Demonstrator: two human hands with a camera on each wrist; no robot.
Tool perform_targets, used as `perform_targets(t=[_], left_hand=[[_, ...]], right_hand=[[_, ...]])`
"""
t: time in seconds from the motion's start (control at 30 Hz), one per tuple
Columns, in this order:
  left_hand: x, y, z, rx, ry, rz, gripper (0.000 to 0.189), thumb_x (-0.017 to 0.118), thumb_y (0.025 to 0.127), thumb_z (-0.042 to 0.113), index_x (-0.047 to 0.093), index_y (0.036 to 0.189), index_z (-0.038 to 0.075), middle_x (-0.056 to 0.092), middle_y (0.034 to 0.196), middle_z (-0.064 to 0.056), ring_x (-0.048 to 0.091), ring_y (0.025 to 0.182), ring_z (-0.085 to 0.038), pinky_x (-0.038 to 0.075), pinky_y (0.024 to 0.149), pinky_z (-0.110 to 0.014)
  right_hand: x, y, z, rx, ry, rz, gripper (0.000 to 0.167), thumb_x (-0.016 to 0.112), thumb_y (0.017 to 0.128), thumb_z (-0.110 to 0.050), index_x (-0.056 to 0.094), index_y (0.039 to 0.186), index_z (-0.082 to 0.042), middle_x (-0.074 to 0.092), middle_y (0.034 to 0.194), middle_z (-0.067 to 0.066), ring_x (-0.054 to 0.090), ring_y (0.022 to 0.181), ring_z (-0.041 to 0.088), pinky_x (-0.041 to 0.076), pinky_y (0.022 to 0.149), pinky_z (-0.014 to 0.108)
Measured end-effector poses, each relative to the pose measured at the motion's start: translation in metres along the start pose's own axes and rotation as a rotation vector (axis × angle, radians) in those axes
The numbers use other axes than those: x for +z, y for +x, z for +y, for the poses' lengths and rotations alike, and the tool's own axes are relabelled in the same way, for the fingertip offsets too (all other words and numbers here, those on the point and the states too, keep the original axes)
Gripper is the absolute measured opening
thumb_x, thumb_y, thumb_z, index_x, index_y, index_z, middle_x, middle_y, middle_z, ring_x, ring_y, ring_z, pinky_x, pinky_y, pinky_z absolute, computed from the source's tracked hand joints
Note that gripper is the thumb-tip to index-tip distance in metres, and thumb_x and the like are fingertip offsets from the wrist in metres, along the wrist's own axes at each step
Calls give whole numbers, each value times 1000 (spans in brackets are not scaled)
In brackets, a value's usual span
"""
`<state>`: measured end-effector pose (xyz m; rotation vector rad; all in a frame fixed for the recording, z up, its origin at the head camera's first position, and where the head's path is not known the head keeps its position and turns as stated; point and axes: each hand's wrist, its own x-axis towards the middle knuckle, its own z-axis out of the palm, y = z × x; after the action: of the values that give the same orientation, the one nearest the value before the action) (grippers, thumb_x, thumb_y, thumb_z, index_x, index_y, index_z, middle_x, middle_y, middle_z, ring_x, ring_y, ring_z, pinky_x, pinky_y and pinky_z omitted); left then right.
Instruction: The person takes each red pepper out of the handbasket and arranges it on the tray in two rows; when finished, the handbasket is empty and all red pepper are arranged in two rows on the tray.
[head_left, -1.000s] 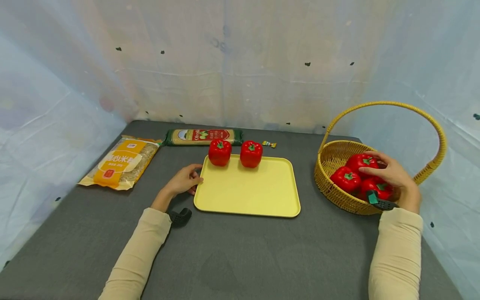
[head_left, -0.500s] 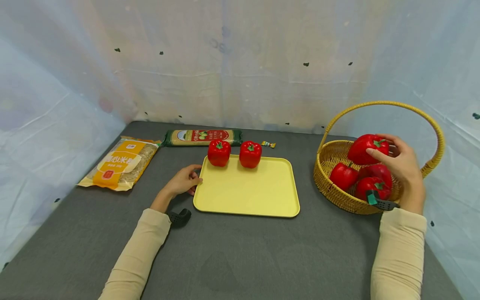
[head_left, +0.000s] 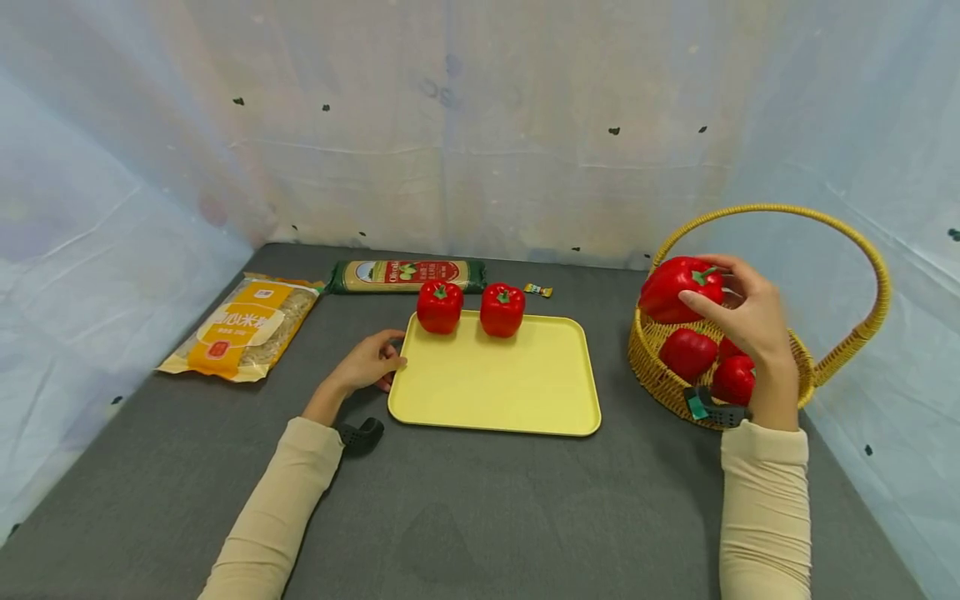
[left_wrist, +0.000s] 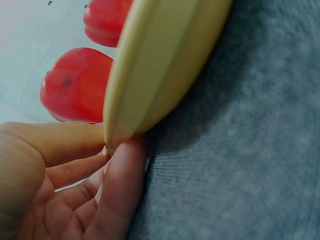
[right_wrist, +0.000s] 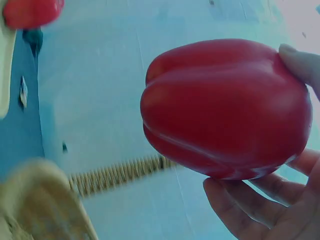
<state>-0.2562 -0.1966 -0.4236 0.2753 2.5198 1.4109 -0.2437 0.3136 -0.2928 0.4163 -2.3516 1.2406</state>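
My right hand (head_left: pixel 750 308) grips a red bell pepper (head_left: pixel 678 290) by its stem end, holding it tilted over the left side of the wicker basket (head_left: pixel 652 379). The right wrist view shows the bell pepper (right_wrist: pixel 225 107) between thumb and fingers. Inside the basket lie several more red peppers (head_left: pixel 688 353), partly hidden by my wrist. My left hand (head_left: pixel 366 362) pinches the left edge of a yellow tray (head_left: pixel 495 383); in the left wrist view thumb and finger meet on the tray's rim (left_wrist: pixel 150 70). Two red peppers (head_left: pixel 440 307) (head_left: pixel 502 309) stand along the tray's far edge.
A bag of grain (head_left: pixel 243 329) lies at the left of the dark table (head_left: pixel 480 517). Behind the tray are a long green-ended package (head_left: pixel 407 275) and a small yellow packet (head_left: pixel 538 290). The basket's tall handle (head_left: pixel 780 208) arches above it. Plastic sheeting (head_left: pixel 480 150) encloses the back and sides.
My right hand has lifted one bell pepper from the pile in the basket and carried it up and left. The left hand and the tray have stayed put.
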Motion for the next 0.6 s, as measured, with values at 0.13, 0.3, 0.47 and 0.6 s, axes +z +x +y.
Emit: perform_targets(t=[0.13,0.3,0.47,0.6], left_hand=[[0,0,0,-4,-1,-1,53,56,93,9,34,139,-2,51,87,-14,56,61,-19,55,52,-34],[0,0,0,4,0,4,52,57,92,9,34,138,-2,51,87,-14,56,61,-19,55,52,-33],[0,0,-1,11,-3,-1,53,57,92,9,34,138,-2,51,87,-14,56,61,-20,55,52,-34],[0,1,-1,3,1,1,53,57,93,10,34,139,-2,51,88,-14,56,61,-19,55,52,-34]], right_hand=[[22,2,-11,-2,1,-40,50,72,80,-14,56,127,-12,57,108,-9,58,89,5,47,74,8],[47,7,-20,-9,34,-77,51,73,79,-16,56,127,-13,57,110,-1,59,87,5,49,71,10],[69,6,-42,-13,74,-93,50,72,80,-15,55,126,-5,58,113,13,57,86,3,48,73,10],[86,10,-42,11,110,-91,53,72,81,-17,53,129,-5,56,121,18,59,93,13,48,78,14]])
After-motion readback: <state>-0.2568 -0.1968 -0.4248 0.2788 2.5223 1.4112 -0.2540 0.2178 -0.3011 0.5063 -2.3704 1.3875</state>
